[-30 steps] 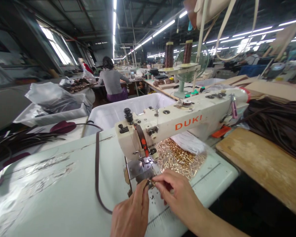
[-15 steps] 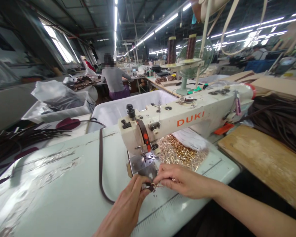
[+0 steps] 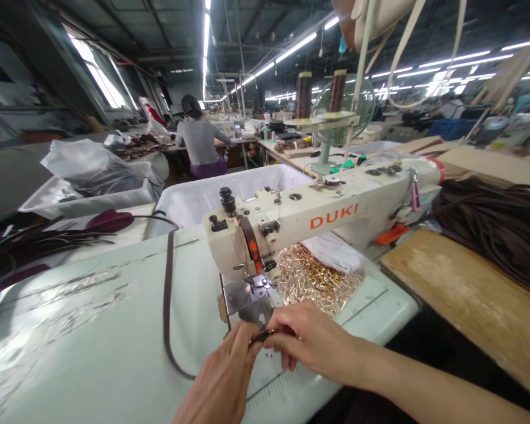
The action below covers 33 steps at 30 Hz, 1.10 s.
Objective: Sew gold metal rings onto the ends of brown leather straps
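Pinching the near end of the dark strap (image 3: pixel 166 306) between both grips, left hand (image 3: pixel 227 377) and right hand (image 3: pixel 311 341) meet just before the sewing machine (image 3: pixel 291 227), strap trailing left across the surface (image 3: pixel 92 341).

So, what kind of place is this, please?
Most likely a factory floor for sewing leather straps or bags. An industrial sewing machine stands on the table, both hands hold a dark strap at it, brown straps are heaped alongside, and another person works farther back.

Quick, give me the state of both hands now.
Left hand: closed, pinching the thin dark brown leather strap.
Right hand: closed on the same strap's end.
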Available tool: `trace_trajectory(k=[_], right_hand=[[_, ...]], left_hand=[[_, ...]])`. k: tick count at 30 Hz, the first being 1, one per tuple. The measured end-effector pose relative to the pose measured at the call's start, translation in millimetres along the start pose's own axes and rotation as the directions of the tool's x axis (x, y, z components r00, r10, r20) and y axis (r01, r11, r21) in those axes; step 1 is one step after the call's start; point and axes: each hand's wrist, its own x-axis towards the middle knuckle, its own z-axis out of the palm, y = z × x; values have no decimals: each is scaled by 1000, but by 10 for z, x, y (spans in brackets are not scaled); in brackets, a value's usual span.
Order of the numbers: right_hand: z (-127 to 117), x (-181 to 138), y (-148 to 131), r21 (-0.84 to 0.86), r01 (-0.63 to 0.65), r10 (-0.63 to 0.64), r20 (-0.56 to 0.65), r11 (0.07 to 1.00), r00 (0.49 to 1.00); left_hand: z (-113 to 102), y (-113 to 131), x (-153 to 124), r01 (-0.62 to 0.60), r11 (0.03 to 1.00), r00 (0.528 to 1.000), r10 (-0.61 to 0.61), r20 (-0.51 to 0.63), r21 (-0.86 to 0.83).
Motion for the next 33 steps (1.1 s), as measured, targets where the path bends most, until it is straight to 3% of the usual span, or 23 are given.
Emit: trace_trajectory(k=[3,5,8,12,13,15,18,21,24,27,29,33], right_hand=[[-28,-16,-31,-135,127,-135,-52,983,990],[-28,-33,-40,-137,148,-160,-87,980,983],[34,-40,-3,24,79,-77,-94,997,993],[128,77,142,301,-138,144,5,944,990],[129,135,180,271,-168,170,17,948,985],[101,270,236,43,-167,168,-8,985,986],[14,466,254,-443,-95,73,-67,892,995],[-68,598,259,-654,-41,0,-62,756,998],[-136,681,357,-612,160,-126,98,774,987],[-190,742,517,-462,400,-287,296,791,911],[-214,773,593,-410,447,-325,335,795,885],[-243,818,611,-374,441,-328,329,816,886]], left_hand=[[-48,35,-5,45,996,999,-45,8,-82],[-73,39,-2,79,992,997,-79,1,-96],[-111,26,29,155,983,988,-153,19,-101],[-211,-38,201,209,964,970,-184,158,-165],[-241,-70,273,201,968,966,-172,194,-147],[-294,-152,437,149,989,965,-141,223,-21],[-337,-300,676,4,978,972,-52,228,207],[-346,-427,832,-67,961,963,-8,271,268],[-350,-494,897,-72,957,950,-19,311,280],[-354,-507,918,-77,951,948,-23,318,299],[-349,-504,905,-58,944,959,-38,281,326],[-272,-501,746,9,918,990,-63,125,396]])
